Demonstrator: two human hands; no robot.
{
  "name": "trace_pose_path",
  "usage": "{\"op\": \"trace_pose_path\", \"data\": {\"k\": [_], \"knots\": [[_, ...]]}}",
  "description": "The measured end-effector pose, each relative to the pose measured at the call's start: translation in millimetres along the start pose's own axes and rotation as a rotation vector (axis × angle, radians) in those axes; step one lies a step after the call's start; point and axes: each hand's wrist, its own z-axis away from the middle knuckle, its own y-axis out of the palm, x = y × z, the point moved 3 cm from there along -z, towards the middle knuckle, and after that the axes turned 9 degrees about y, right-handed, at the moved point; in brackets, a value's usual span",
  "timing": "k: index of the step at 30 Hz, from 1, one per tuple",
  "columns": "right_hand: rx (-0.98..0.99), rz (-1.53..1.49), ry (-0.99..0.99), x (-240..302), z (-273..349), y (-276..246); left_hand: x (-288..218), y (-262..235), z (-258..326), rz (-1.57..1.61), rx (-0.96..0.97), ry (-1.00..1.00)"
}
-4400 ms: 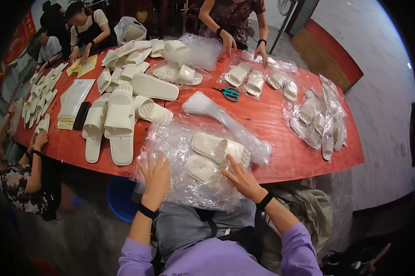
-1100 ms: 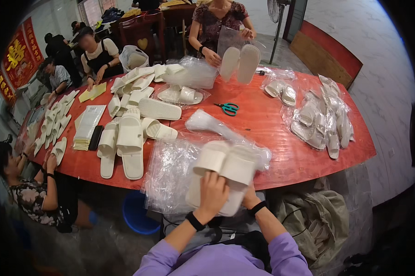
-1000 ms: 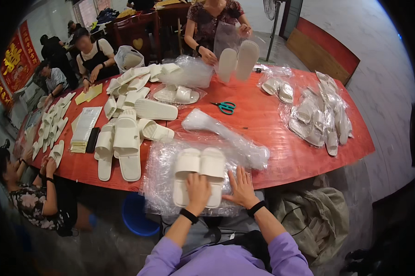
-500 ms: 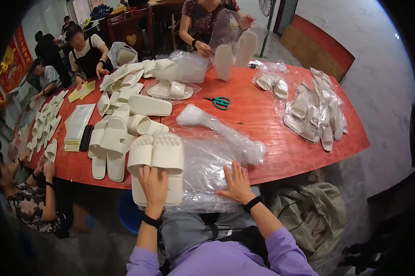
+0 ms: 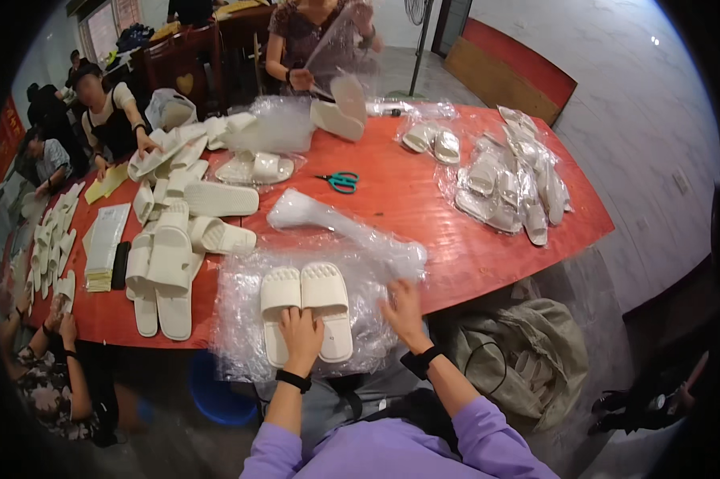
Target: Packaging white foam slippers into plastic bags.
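Observation:
My left hand [image 5: 300, 339] is closed on a pair of cream-white slippers [image 5: 332, 297], which lie side by side, toes away from me. Its fingers reach in under the wide straps. Beneath the slippers, at the table's near edge, a stack of clear plastic bags [image 5: 236, 319] is spread out. Over the right edge of that stack, my right hand [image 5: 405, 315] has its thumb apart from its slightly blurred fingers; whether it touches the plastic is unclear. A rolled bundle of clear plastic [image 5: 344, 227] lies just beyond.
Loose slippers [image 5: 168, 267] are piled to the left, and bagged slippers [image 5: 507, 184] to the right. Teal-handled scissors [image 5: 342, 182] lie mid-table. Across the red table [image 5: 456, 271] a person [image 5: 320, 48] handles slippers and plastic. A sack [image 5: 527, 359] and a blue bucket [image 5: 220, 391] stand below.
The slippers have moved from the left side of the plastic bags onto their middle, held by my left hand. My right hand has lifted from lying flat on the plastic toward its right edge. The view has shifted.

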Motion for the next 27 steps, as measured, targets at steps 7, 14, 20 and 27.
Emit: {"op": "trace_pose_path", "data": {"k": [7, 14, 20, 27], "knots": [[0.078, -0.212, 0.293, -12, -11, 15, -5, -4, -5, 0.012, -0.043, 0.04], [0.451, -0.752, 0.529, 12, -32, 20, 2, -2, -4, 0.049, -0.024, -0.012], [0.285, -0.446, 0.345, -13, -54, 19, -18, -3, -14, 0.021, -0.001, 0.061], [0.266, -0.146, 0.294, -21, -47, -11, -17, -17, -9, 0.241, 0.047, 0.136]]}}
